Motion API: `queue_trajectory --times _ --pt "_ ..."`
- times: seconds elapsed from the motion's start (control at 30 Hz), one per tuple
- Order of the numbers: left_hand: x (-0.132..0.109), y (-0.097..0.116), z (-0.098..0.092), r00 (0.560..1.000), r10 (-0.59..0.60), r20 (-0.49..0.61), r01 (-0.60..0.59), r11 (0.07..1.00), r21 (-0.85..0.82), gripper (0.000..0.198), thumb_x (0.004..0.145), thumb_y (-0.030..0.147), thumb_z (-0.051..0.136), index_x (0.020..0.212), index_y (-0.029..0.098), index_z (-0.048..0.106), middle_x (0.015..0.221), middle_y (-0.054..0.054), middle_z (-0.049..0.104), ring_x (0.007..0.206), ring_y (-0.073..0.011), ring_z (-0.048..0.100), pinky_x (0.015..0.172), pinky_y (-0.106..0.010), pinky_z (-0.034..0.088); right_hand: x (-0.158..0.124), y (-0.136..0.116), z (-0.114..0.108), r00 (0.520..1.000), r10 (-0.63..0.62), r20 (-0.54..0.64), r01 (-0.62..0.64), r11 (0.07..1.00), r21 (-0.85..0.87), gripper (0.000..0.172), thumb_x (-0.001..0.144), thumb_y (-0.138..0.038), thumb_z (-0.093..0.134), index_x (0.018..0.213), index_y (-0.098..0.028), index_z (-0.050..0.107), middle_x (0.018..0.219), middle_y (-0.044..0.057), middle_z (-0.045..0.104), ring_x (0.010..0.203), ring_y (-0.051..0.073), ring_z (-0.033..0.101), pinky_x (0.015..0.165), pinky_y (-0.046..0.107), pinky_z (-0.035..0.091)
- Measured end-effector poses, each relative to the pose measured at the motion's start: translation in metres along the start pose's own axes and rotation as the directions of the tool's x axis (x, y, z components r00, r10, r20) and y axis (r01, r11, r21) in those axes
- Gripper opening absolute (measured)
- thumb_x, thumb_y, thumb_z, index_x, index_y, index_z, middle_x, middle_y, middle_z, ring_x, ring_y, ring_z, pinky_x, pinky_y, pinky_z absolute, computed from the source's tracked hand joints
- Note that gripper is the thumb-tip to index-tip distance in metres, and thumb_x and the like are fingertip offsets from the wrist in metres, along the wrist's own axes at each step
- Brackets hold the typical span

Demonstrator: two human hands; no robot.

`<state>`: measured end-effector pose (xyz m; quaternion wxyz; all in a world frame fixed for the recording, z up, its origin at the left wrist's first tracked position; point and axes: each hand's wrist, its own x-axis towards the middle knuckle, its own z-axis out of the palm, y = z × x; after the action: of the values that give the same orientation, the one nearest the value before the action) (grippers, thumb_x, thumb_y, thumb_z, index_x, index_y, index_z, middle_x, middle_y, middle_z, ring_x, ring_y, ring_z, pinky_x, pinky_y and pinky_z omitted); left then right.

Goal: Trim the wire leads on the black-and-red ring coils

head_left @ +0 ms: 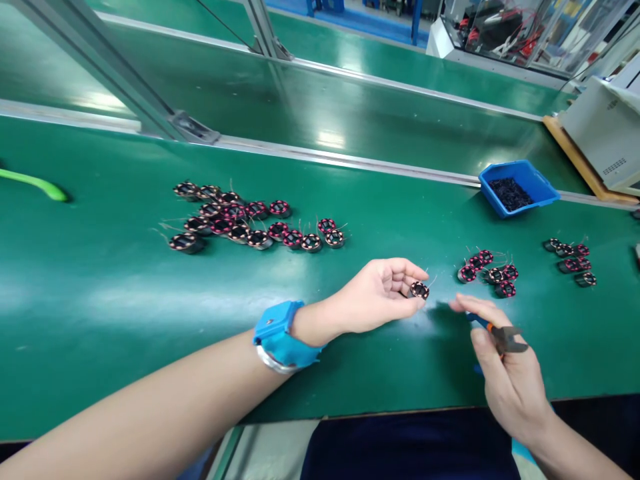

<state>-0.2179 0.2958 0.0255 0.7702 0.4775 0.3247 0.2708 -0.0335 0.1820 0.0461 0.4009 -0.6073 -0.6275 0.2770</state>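
My left hand (383, 293), with a blue band at its wrist, holds a small round wound coil (419, 289) between thumb and fingers; thin wires stick up from the coil. To the right, my right hand (505, 360) is closed around cutting pliers (507, 339) with orange and blue handles, their jaws pointing right. A group of similar coils (495, 275) with pink or copper-coloured tops lies beyond my right hand. On the left, a larger cluster of coils (235, 213) is spread over the green table (150, 320).
A blue bin (520, 190) with small black pieces stands at the back right. Another coil group (570, 261) lies at the far right. A bright green strip (35, 181) is at the left. Metal rails (300, 152) run behind the coils, with a slanted post at upper left.
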Motion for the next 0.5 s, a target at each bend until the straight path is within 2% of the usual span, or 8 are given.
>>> queue_trajectory --times 0.07,0.1,0.13,0.17,0.2,0.27,0.33,0.5 --pt "0.001 0.001 -0.001 1.0 -0.017 0.012 0.017 1.0 0.007 0.032 0.064 0.012 0.073 0.093 0.011 0.062 0.077 -0.003 0.066 0.071 -0.0095 0.061 0.067 -0.022 0.049 0.009 0.001 -0.012 0.999 0.047 -0.004 -0.047 0.998 0.037 0.019 0.098 -0.028 0.041 0.097 -0.023 0.059 0.09 0.005 0.063 0.092 0.019 0.06 0.08 0.033 0.048" --pt "0.001 0.001 -0.002 0.999 -0.027 0.025 0.027 1.0 0.014 0.032 0.064 0.012 0.073 0.094 0.01 0.061 0.079 -0.004 0.066 0.073 -0.0102 0.061 0.069 -0.023 0.05 0.018 0.001 -0.019 0.996 0.07 0.055 -0.072 0.996 0.045 0.024 0.098 -0.031 0.04 0.086 -0.021 0.058 0.08 0.003 0.062 0.08 0.018 0.061 0.072 0.031 0.048" --pt "0.001 0.002 -0.003 0.998 -0.036 0.043 0.035 0.999 0.018 0.033 0.064 0.012 0.073 0.095 0.01 0.061 0.08 -0.005 0.067 0.074 -0.0105 0.062 0.07 -0.024 0.05 0.027 0.0 -0.026 0.982 0.093 0.162 -0.1 0.994 0.036 0.029 0.098 -0.033 0.04 0.078 -0.021 0.057 0.072 0.002 0.06 0.069 0.016 0.059 0.065 0.03 0.048" --pt "0.001 0.002 -0.003 0.997 -0.04 0.061 0.038 0.999 0.02 0.034 0.065 0.012 0.072 0.097 0.01 0.061 0.081 -0.005 0.067 0.075 -0.0105 0.062 0.071 -0.024 0.05 0.038 -0.002 -0.032 0.946 0.113 0.304 -0.121 0.993 0.008 0.031 0.097 -0.035 0.042 0.074 -0.02 0.057 0.068 0.002 0.059 0.063 0.015 0.058 0.061 0.029 0.047" --pt "0.001 0.002 -0.004 0.996 -0.041 0.076 0.039 0.999 0.021 0.034 0.065 0.012 0.072 0.098 0.01 0.06 0.082 -0.005 0.067 0.075 -0.0103 0.062 0.071 -0.024 0.05 0.048 -0.004 -0.036 0.887 0.137 0.44 -0.137 0.99 -0.031 0.032 0.095 -0.037 0.045 0.071 -0.02 0.057 0.065 0.001 0.06 0.06 0.015 0.058 0.059 0.028 0.047" --pt "0.001 0.003 -0.004 0.995 -0.034 0.091 0.032 0.999 0.024 0.035 0.066 0.011 0.072 0.099 0.01 0.06 0.082 -0.005 0.067 0.074 -0.0101 0.062 0.071 -0.024 0.05 0.066 -0.009 -0.04 0.762 0.179 0.623 -0.156 0.984 -0.091 0.031 0.093 -0.038 0.049 0.069 -0.02 0.056 0.06 0.0 0.061 0.055 0.014 0.058 0.055 0.027 0.047" --pt "0.0 0.004 -0.004 0.994 -0.035 0.102 0.032 0.999 0.031 0.035 0.067 0.012 0.072 0.1 0.01 0.059 0.083 -0.006 0.067 0.074 -0.0106 0.063 0.07 -0.024 0.05 0.078 -0.011 -0.038 0.674 0.22 0.706 -0.191 0.974 -0.121 0.033 0.092 -0.039 0.05 0.065 -0.019 0.053 0.057 0.0 0.061 0.052 0.014 0.059 0.052 0.026 0.048" --pt "0.001 0.005 -0.005 0.988 -0.078 0.136 0.073 0.997 0.041 0.036 0.068 0.013 0.073 0.102 0.01 0.059 0.086 -0.006 0.066 0.074 -0.011 0.063 0.068 -0.023 0.049 0.086 -0.005 -0.029 0.528 0.322 0.785 -0.299 0.936 -0.183 0.031 0.093 -0.039 0.046 0.073 -0.017 0.053 0.063 0.002 0.065 0.055 0.014 0.063 0.053 0.024 0.05"
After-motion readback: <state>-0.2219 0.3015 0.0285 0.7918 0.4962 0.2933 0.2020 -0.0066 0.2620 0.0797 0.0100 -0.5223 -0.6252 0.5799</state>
